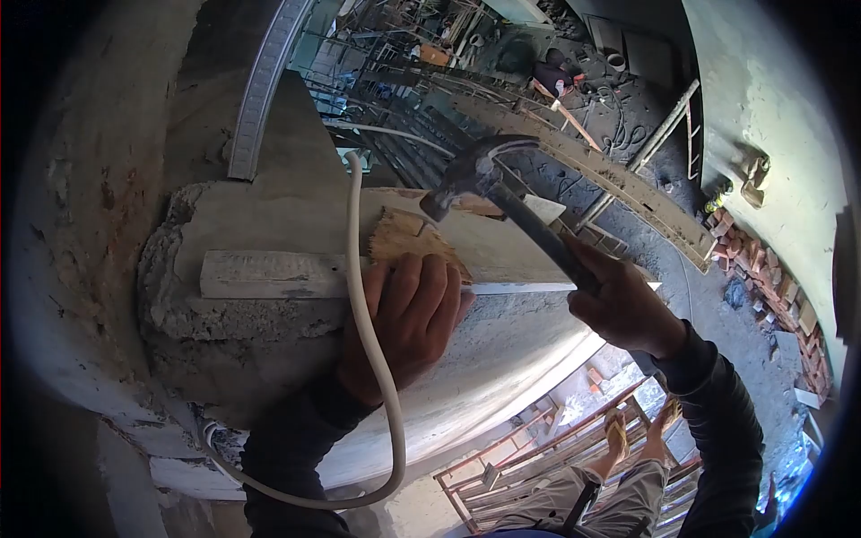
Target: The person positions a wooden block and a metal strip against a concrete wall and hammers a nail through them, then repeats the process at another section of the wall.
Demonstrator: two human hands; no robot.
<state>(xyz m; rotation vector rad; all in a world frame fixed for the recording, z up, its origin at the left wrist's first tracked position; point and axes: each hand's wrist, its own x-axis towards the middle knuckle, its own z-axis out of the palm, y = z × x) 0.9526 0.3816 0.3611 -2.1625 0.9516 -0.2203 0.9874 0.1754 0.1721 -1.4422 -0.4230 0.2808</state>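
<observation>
My right hand (619,300) grips a claw hammer (538,229) by its dark handle. The hammer's head is raised above the ledge, up and to the right of my left hand (413,314). With fingers curled, my left hand presses on a rough-edged piece of wood (399,231) on top of the concrete ledge (260,215). A thin dark mark, possibly a nail, shows on this wood. Along the ledge's edge lies a whitish wooden strip (269,273), partly hidden by my left hand. A pale flexible conduit (359,296) loops up past that hand.
Below me is a slatted scaffold platform (556,493), where my feet stand. A long plank (619,193) crosses above the lower floor. Another person (554,73) is down there. Broken bricks (762,278) line the right wall. A metal channel (265,99) rises at upper left.
</observation>
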